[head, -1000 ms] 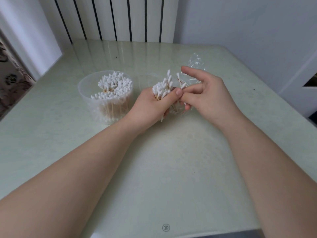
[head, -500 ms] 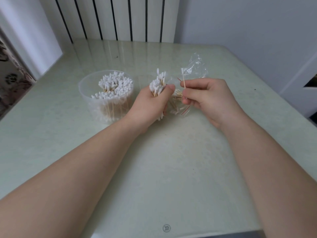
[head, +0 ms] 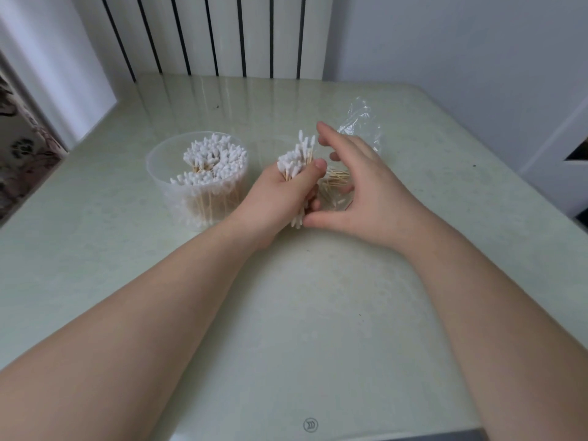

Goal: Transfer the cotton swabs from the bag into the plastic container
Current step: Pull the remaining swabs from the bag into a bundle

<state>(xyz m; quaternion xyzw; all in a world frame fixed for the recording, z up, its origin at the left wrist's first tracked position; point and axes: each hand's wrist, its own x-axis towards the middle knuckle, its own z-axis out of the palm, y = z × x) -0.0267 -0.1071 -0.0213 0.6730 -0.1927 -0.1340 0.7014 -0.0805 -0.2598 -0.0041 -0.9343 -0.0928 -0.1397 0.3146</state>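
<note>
A round clear plastic container (head: 160,167) stands left of centre on the table, with many white-tipped cotton swabs (head: 213,160) upright inside it. My left hand (head: 280,202) grips a bundle of cotton swabs (head: 296,159), tips up, just right of the container. My right hand (head: 366,192) hovers beside the bundle with fingers spread and thumb low, holding nothing. Under and behind that hand lies the clear plastic bag (head: 362,122) with several loose swabs (head: 335,183) in it.
The pale green table (head: 302,313) reaches to a white radiator (head: 216,33) at the back. A white wall stands to the right, and a floral curtain (head: 19,154) hangs at the left edge.
My right hand had pinched a single swab above the bag; it has let go and now spreads open beside the bundle. My left hand still holds the bundle in about the same place.
</note>
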